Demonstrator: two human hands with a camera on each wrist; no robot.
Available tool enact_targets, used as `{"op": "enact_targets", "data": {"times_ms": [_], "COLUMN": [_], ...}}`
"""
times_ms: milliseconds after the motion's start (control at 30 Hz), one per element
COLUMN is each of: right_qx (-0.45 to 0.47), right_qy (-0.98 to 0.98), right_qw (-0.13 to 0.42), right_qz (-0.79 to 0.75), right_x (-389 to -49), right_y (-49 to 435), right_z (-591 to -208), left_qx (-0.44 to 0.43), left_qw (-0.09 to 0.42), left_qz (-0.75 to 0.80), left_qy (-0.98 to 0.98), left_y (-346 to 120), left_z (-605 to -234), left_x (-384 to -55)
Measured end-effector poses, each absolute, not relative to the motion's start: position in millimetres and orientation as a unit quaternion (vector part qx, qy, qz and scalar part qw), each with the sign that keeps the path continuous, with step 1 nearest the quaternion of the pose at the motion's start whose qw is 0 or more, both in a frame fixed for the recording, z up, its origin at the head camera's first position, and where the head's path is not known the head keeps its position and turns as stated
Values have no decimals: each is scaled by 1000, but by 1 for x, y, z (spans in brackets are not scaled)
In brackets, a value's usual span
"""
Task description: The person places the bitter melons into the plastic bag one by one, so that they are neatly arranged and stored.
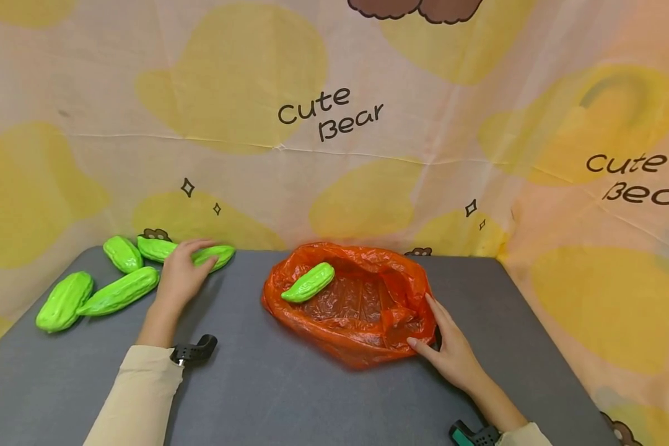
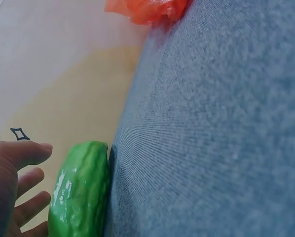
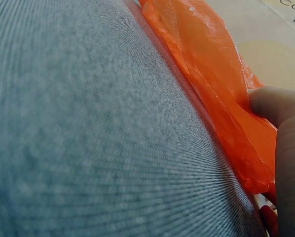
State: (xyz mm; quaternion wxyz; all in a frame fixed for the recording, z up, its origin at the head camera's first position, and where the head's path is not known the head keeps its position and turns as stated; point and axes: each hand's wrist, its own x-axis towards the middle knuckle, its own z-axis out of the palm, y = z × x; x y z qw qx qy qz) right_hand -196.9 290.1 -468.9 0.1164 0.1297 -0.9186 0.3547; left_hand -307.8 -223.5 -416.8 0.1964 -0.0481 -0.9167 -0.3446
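Observation:
My left hand (image 1: 184,269) hovers over a bright green bitter melon (image 1: 214,254) at the back edge of the table. In the left wrist view its fingers are spread beside the melon (image 2: 81,192), with a small gap between. An orange plastic bag (image 1: 345,353) lies with its mouth wide, and one bitter melon (image 1: 309,283) rests inside at its left. My right hand (image 1: 451,350) holds the bag's right side, thumb at the rim. The right wrist view shows that thumb against the plastic bag (image 3: 211,74); the other fingers are mostly hidden.
Several more bitter melons lie at the table's left: one near the corner (image 1: 64,301), a long one (image 1: 119,291) and a short one (image 1: 122,254). A printed cloth (image 1: 245,124) hangs behind the grey table (image 1: 290,402). Each wrist wears a black band.

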Motion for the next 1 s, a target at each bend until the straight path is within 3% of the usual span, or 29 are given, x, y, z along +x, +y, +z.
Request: {"op": "enact_targets", "data": {"times_ms": [1000], "right_qx": [125], "right_qy": [-921], "right_qw": [112], "right_qz": [351], "right_x": [-197], "right_y": [290], "right_z": [-469], "left_qx": [-66], "left_qw": [183], "left_qz": [-295], "left_qy": [-935], "left_y": [-229], "left_z": [-425], "left_x": [-307]}}
